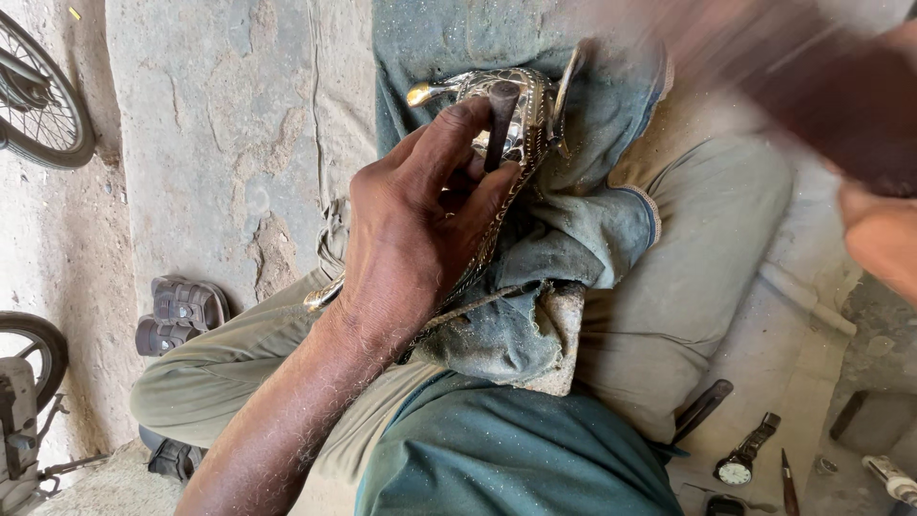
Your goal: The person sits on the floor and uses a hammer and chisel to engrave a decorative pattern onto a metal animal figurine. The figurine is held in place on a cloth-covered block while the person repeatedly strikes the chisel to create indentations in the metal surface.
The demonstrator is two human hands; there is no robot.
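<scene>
Steadily, a punch set on ornate metalwork.
Left hand [411,229] fingers clamp a dark punch [501,122] against the silver vessel [521,105] on green cloth [573,229]; right hand [884,239] blurred, grip unclear.

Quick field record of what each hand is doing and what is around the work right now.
left hand: pinches a dark metal punch upright on an ornate metal piece
right hand: raised at right, motion-blurred; what it grips cannot be told
support: blue-grey cloth over the lap
ground, right: wristwatch, small tools
ground, left: sandals, bicycle wheel
</scene>
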